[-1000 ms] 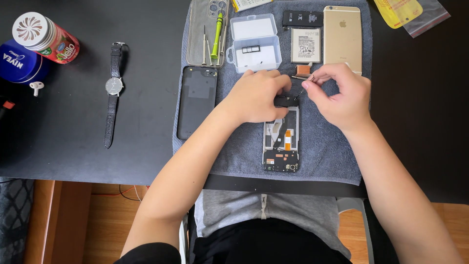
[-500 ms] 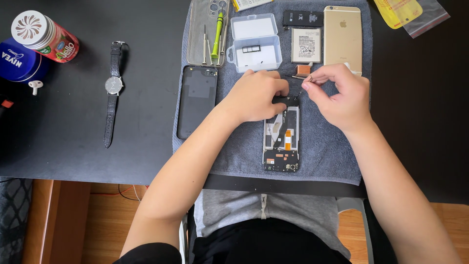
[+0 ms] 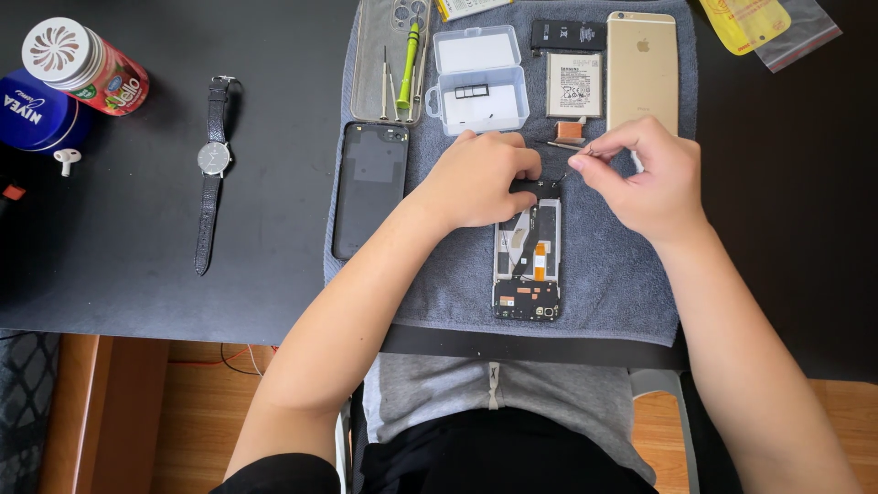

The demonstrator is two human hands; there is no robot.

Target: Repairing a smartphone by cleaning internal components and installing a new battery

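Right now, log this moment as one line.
left hand: steadies opened phone | right hand: pinches thin tool at phone's top | surface: grey towel

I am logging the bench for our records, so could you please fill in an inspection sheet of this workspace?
Surface: black table with a grey towel as mat.
Job's things: opened phone frame on the towel; thin tool at its top end.
Clutter: gold phone, two batteries, clear parts box, green screwdriver, black phone back, wristwatch, red can, blue tin.
Hands: left hand steadies the frame's top; right hand pinches the tool.
Cables: red wire on the floor.
Surroundings: wooden floor.
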